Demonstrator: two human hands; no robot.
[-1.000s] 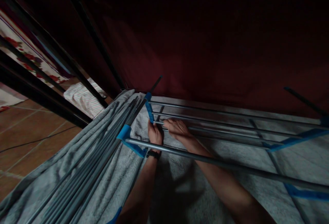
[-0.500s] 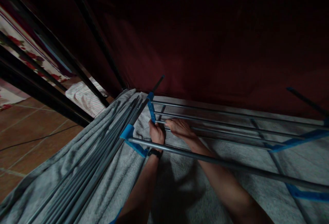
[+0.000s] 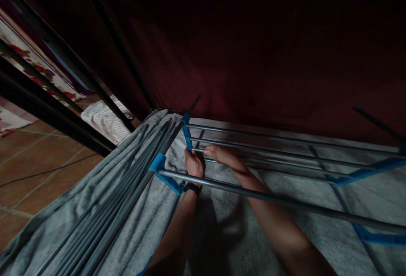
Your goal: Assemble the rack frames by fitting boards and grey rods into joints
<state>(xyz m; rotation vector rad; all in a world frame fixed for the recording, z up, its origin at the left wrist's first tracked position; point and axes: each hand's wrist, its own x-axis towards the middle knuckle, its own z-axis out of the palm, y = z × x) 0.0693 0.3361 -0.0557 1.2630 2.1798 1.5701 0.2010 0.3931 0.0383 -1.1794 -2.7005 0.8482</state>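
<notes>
A rack frame of grey metal tubes and blue plastic brackets lies in front of me. My left hand (image 3: 194, 164), with a dark band at its wrist, is closed around the lower end of the left blue bracket (image 3: 187, 134). Just to the right, my right hand (image 3: 218, 154) is closed on a thin metal tube (image 3: 198, 150) whose end meets that bracket. A thicker front tube (image 3: 241, 190) passes above my forearms. It runs from a blue corner joint (image 3: 157, 162) toward the right. My fingertips are partly hidden.
Several loose grey tubes (image 3: 127, 183) lie bundled at the left on a grey blanket (image 3: 41, 233). More blue brackets (image 3: 377, 171) join the tubes at the right. A dark red panel (image 3: 253, 64) stands behind. Black metal bars (image 3: 57, 102) and tiled floor (image 3: 34, 153) are at the left.
My right hand has shifted very slightly, its wrist a little higher and its fingers still at the thin tube. The left hand stays at the blue bracket.
</notes>
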